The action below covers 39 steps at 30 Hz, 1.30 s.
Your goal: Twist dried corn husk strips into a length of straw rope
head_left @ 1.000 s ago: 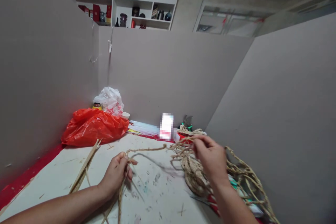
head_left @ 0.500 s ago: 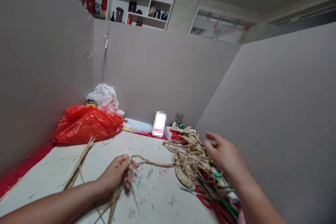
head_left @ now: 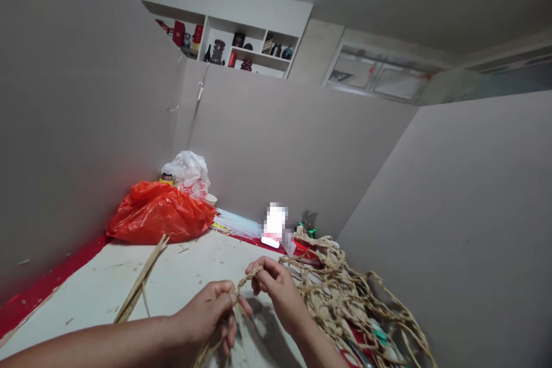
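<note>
My left hand (head_left: 215,310) is closed in a pinch on a braided straw rope (head_left: 246,280) over the near part of the table. Loose flat strands hang below its fingers. My right hand (head_left: 278,293), just to the right, grips the same braid a short way farther along, thumb against fingers. Beyond my right hand lies a tangled heap of braided rope (head_left: 330,302), some loops spreading out to the right. Long dry straw strips (head_left: 142,282) rest on the table to the left of my left hand.
A red plastic bag (head_left: 161,215) and a white plastic bag (head_left: 187,171) sit at the back left. A bright, blurred phone-like screen (head_left: 275,227) stands by the back panel. Green-handled pliers (head_left: 309,224) are beside it. Red scissor handles (head_left: 349,356) show under the rope. Grey panels enclose the white table (head_left: 194,264).
My right hand has come in from the right and taken hold of the braid near my left hand. Rope loops now spread farther right. The view has shifted slightly.
</note>
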Available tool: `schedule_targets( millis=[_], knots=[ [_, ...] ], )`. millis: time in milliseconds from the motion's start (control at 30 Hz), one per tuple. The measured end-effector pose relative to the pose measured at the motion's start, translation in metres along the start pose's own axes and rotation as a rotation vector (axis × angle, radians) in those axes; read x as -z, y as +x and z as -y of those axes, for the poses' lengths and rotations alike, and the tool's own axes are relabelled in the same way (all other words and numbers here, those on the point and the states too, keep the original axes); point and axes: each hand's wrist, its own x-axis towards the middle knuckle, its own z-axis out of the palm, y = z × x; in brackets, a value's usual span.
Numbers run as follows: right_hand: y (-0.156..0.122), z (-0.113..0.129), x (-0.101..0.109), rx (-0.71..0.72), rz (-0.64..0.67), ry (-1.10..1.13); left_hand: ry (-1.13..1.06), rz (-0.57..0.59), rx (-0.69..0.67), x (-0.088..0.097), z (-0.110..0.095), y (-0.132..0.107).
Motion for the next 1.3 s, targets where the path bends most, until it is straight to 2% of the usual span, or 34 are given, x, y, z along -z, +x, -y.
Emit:
schedule_targets(
  millis=[133, 200, 300, 367, 433, 500, 567, 667, 800, 900, 1100, 1200, 1300],
  knots=[
    [-0.010, 0.011, -0.016, -0.043, 0.116, 0.501, -0.008, 0.015, -0.017, -0.005, -0.002, -0.002],
    [-0.012, 0.011, -0.022, -0.042, 0.120, 0.604, 0.006, -0.002, -0.054, -0.007, -0.002, -0.003],
    [-0.014, 0.011, -0.023, -0.024, 0.073, 0.638, 0.063, -0.057, -0.143, -0.008, -0.001, -0.005],
    [-0.017, 0.011, -0.021, -0.056, 0.052, 0.651, 0.216, -0.091, -0.277, -0.006, -0.003, -0.006],
    [-0.021, 0.011, -0.019, -0.113, 0.025, 0.654, 0.460, -0.130, -0.437, -0.001, -0.005, -0.006],
    [-0.027, 0.009, -0.019, -0.166, -0.057, 0.661, 0.692, -0.182, -0.566, 0.004, -0.006, -0.007],
    [-0.031, 0.007, -0.021, -0.206, -0.169, 0.682, 0.865, -0.220, -0.651, 0.010, -0.005, -0.009],
    [-0.032, 0.004, -0.024, -0.294, -0.275, 0.728, 1.081, -0.210, -0.733, 0.015, 0.000, -0.010],
    [-0.029, 0.003, -0.025, -0.479, -0.281, 0.828, 1.315, -0.180, -0.724, 0.016, 0.006, -0.012],
    [-0.028, 0.003, -0.025, -0.553, -0.271, 0.873, 1.426, -0.162, -0.675, 0.015, 0.007, -0.012],
    [-0.033, -0.003, -0.026, -0.553, -0.294, 0.926, 1.520, -0.082, -0.580, 0.011, 0.006, -0.012],
    [-0.036, -0.003, -0.026, -0.555, -0.286, 0.977, 1.527, -0.020, -0.594, 0.009, 0.005, -0.013],
    [-0.040, -0.004, -0.025, -0.511, -0.224, 0.937, 1.517, 0.026, -0.629, 0.008, 0.004, -0.013]
  ],
)
